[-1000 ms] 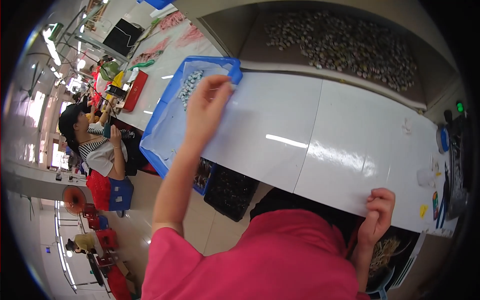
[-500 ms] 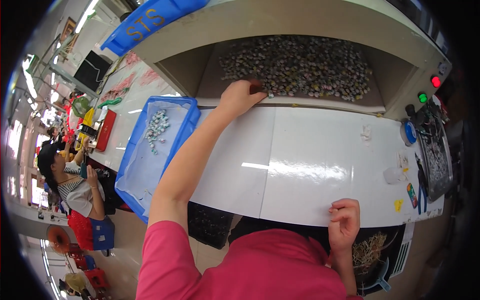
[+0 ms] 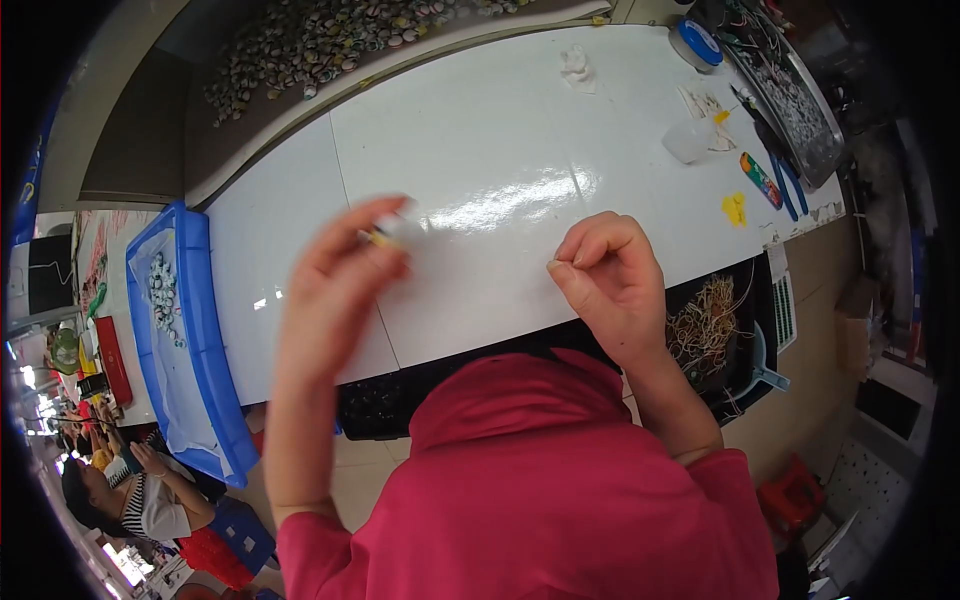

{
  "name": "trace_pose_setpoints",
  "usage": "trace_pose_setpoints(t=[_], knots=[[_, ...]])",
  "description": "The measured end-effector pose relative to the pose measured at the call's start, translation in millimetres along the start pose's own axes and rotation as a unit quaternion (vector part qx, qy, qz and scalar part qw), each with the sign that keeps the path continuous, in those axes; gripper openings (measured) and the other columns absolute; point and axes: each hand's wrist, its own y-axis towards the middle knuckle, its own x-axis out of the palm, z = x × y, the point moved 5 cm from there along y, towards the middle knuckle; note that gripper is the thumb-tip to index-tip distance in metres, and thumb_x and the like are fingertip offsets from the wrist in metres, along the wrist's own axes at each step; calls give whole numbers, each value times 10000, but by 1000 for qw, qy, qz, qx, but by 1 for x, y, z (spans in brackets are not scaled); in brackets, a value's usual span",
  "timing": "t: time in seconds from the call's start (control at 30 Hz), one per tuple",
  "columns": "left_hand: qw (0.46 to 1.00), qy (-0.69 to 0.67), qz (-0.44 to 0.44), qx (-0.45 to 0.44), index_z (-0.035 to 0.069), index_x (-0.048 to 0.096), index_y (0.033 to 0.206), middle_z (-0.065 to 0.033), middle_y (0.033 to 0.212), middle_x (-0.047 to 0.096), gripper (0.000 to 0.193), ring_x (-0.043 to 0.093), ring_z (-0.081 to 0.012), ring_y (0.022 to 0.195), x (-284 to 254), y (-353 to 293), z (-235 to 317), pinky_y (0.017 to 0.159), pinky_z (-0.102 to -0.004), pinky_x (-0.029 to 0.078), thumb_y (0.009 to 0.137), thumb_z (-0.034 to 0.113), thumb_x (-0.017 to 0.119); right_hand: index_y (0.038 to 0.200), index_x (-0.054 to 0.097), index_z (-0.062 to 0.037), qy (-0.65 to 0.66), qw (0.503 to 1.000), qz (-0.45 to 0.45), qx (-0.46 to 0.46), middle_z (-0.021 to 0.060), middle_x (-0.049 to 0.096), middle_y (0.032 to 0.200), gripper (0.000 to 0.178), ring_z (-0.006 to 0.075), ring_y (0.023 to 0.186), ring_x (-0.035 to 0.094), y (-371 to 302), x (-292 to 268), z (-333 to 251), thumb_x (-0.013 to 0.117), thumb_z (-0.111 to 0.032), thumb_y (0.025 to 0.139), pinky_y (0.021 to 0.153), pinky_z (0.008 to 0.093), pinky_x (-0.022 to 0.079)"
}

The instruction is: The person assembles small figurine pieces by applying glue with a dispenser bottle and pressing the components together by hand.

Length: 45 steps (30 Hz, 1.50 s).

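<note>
My left hand [image 3: 345,275] is raised over the white tabletop [image 3: 470,300], smeared by motion. Between its thumb and fingers is a small whitish piece [image 3: 384,230] with a dark and a yellow spot, too blurred to name. My right hand [image 3: 610,285] hovers to the right, thumb and forefinger pressed together. Whatever its fingertips hold, if anything, is too small to make out. Beyond the table, a heap of small round multicoloured pieces [image 3: 320,45] lies in an open-fronted box.
A blue tray [image 3: 205,285] with a few similar pieces stands at left. At right are a tape roll [image 3: 697,45], a small translucent cup [image 3: 688,140], blue-handled pliers [image 3: 790,190] and a yellow scrap [image 3: 735,209]. Below the table's edge sits a bin of tangled strands [image 3: 705,325]. Another person [image 3: 150,495] sits far left.
My left hand has come back from the heap's front edge with a small piece. My right hand has risen over the table, fingers now pinched. The view has swung right and down.
</note>
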Motion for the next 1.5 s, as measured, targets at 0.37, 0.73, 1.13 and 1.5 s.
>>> trace_pose_setpoints(t=[0.37, 0.73, 1.13, 1.5], knots=[[981, -182, -61, -24, -1, 499, 1107, -79, 1028, 565, 235, 589, -167, 997, 67, -30, -38, 889, -284, 486, 876, -8, 543, 957, 496, -15, -68, 996, -40, 29, 79, 495, 946, 213, 141, 873, 513, -8, 10, -1, 552, 93, 783, 789, 253, 431], [978, -192, -45, -61, -12, 464, 1251, -114, 1119, 569, 330, 569, -149, 1015, 58, -36, -44, 900, -269, 479, 937, 88, 479, 907, 576, -41, -238, 968, -49, -65, 83, 565, 938, 170, 194, 837, 563, -6, 25, -9, 641, -15, 752, 714, 280, 475], [991, -72, -44, 103, -18, 522, 1093, -87, 1113, 546, 192, 546, -131, 991, 74, -31, -42, 886, -268, 449, 904, 16, 507, 893, 573, -44, -288, 954, -22, -81, 84, 571, 896, 192, 203, 811, 568, -6, 17, -15, 665, -21, 727, 686, 290, 478], [992, -103, 43, 57, 17, 497, 1060, -91, 1039, 549, 161, 570, -137, 898, 98, -28, -41, 813, -275, 481, 915, 82, 516, 843, 577, -67, -379, 906, -36, -185, 83, 571, 876, 193, 226, 779, 563, -27, -2, -60, 683, -5, 693, 663, 305, 451]])
